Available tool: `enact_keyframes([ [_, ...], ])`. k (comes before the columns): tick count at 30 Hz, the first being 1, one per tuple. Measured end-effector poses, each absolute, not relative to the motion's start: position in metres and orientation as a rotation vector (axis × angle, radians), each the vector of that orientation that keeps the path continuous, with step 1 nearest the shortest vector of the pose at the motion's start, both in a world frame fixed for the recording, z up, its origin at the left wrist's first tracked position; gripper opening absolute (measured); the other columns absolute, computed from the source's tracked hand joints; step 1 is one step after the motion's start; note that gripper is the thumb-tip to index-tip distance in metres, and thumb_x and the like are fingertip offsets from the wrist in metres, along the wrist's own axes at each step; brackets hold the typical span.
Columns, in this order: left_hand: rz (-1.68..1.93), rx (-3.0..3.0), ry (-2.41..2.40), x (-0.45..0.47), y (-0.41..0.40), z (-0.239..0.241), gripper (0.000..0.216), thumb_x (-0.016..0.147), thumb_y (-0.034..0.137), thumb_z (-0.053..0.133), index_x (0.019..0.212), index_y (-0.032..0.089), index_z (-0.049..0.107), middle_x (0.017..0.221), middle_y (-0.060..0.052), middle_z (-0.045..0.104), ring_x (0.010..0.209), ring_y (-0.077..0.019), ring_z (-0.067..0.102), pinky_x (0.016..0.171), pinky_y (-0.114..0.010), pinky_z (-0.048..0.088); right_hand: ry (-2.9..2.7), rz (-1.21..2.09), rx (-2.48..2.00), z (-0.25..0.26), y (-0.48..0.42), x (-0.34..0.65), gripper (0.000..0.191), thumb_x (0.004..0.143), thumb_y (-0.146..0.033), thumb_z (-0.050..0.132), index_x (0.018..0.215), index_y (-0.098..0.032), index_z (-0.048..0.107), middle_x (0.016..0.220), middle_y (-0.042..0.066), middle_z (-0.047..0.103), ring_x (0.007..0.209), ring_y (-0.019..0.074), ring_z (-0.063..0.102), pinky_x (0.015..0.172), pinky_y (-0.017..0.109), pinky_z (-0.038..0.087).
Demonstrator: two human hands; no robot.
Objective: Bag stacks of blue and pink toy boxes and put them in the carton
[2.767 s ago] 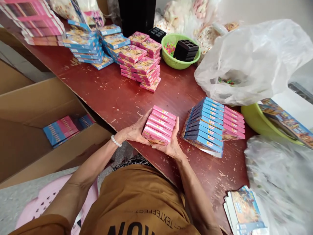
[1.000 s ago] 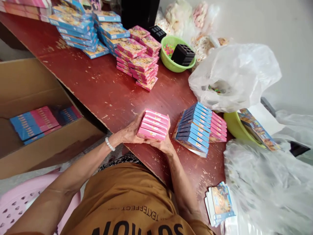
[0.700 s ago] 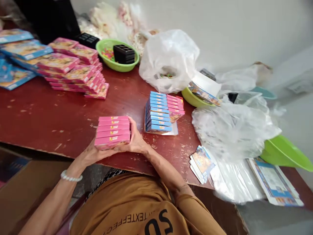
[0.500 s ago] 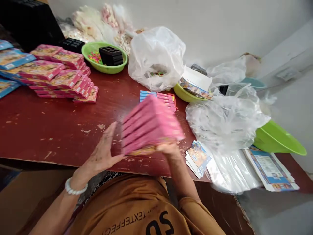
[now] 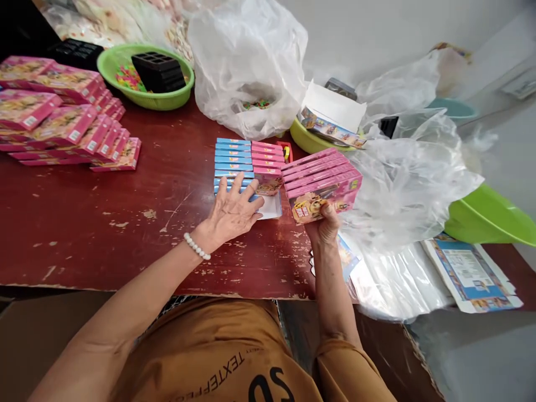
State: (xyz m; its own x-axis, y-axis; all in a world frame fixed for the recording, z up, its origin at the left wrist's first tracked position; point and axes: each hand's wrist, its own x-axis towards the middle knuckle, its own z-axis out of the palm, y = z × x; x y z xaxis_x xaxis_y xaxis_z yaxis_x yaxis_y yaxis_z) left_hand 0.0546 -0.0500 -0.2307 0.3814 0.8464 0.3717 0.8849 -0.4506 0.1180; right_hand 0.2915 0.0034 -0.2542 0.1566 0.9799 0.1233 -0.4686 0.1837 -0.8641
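Observation:
My right hand (image 5: 324, 226) grips a small stack of pink printed boxes (image 5: 322, 184) from below, holding it tilted in the air above the table's front edge. My left hand (image 5: 230, 212) lies spread on a stack of blue-edged boxes (image 5: 232, 159), hiding its lower corner. It holds nothing. Next to that stack stands a shorter pile of pink boxes (image 5: 268, 167), close to the held stack. A white card (image 5: 270, 206) shows under these piles, beside my left fingers.
The scuffed red-brown table (image 5: 84, 223) carries more pink boxes (image 5: 54, 120) at the left. Behind stand a green bowl (image 5: 144, 78) with a black plastic tray (image 5: 159, 72) and a plastic bag (image 5: 247, 67). Another bag (image 5: 402, 206) lies right, beside a flattened carton (image 5: 471, 273).
The pink stack has left both hands' grip and now sits tilted in my right hand, further right. My left hand has let go and moved onto the blue-edged stack. The view has turned.

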Motion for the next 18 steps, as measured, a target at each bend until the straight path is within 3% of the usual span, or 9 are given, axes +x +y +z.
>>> enact_keyframes([
  [3, -0.634, -2.594, -1.597, 0.039, -0.06, -0.228, 0.017, 0.1, 0.027, 0.065, 0.116, 0.025, 0.072, 0.162, -0.012, 0.053, 0.155, -0.0491, 0.038, 0.121, -0.081, 0.031, -0.863, 1.238, -0.814, -0.26, -0.002, 0.288, 0.056, 0.053, -0.05, 0.09, 0.102, -0.028, 0.076, 0.094, 0.0, 0.082, 0.094, 0.0282, 0.078, 0.112, 0.055, 0.057],
  [10, -0.346, -2.674, -1.449, 0.005, -0.088, -0.212, 0.018, 0.097, 0.028, 0.067, 0.114, 0.024, 0.071, 0.156, -0.013, 0.056, 0.149, -0.0456, 0.045, 0.113, -0.069, 0.045, -0.944, 1.338, -0.926, -0.27, -0.045, 0.3, 0.07, 0.052, -0.068, 0.092, 0.11, -0.031, 0.08, 0.096, 0.004, 0.083, 0.101, 0.035, 0.081, 0.1, 0.058, 0.065],
  [14, -0.338, -2.793, -1.466, -0.012, -0.078, -0.207, 0.056, 0.088, 0.043, 0.083, 0.138, 0.026, 0.065, 0.159, -0.012, 0.056, 0.145, -0.0433, 0.05, 0.117, -0.065, 0.045, -0.96, 1.31, -0.96, -0.271, -0.056, 0.293, 0.069, 0.047, -0.076, 0.092, 0.1, -0.033, 0.081, 0.09, 0.003, 0.082, 0.095, 0.0341, 0.081, 0.094, 0.057, 0.067],
  [16, -0.376, -2.855, -1.515, -0.022, -0.065, -0.206, 0.081, 0.082, 0.055, 0.088, 0.151, 0.027, 0.058, 0.169, -0.013, 0.046, 0.153, -0.0453, 0.043, 0.124, -0.07, 0.037, -1.018, 1.287, -0.967, -0.273, -0.056, 0.283, 0.062, 0.048, -0.075, 0.091, 0.092, -0.032, 0.08, 0.085, 0.001, 0.081, 0.092, 0.0329, 0.081, 0.098, 0.057, 0.066],
  [18, -0.412, -2.928, -1.58, -0.032, -0.049, -0.204, 0.092, 0.082, 0.064, 0.086, 0.159, 0.027, 0.051, 0.176, -0.012, 0.037, 0.161, -0.0471, 0.032, 0.128, -0.076, 0.026, -1.1, 1.24, -0.966, -0.277, -0.054, 0.274, 0.056, 0.052, -0.072, 0.091, 0.089, -0.032, 0.079, 0.084, 0.001, 0.08, 0.093, 0.0321, 0.08, 0.102, 0.058, 0.064],
])
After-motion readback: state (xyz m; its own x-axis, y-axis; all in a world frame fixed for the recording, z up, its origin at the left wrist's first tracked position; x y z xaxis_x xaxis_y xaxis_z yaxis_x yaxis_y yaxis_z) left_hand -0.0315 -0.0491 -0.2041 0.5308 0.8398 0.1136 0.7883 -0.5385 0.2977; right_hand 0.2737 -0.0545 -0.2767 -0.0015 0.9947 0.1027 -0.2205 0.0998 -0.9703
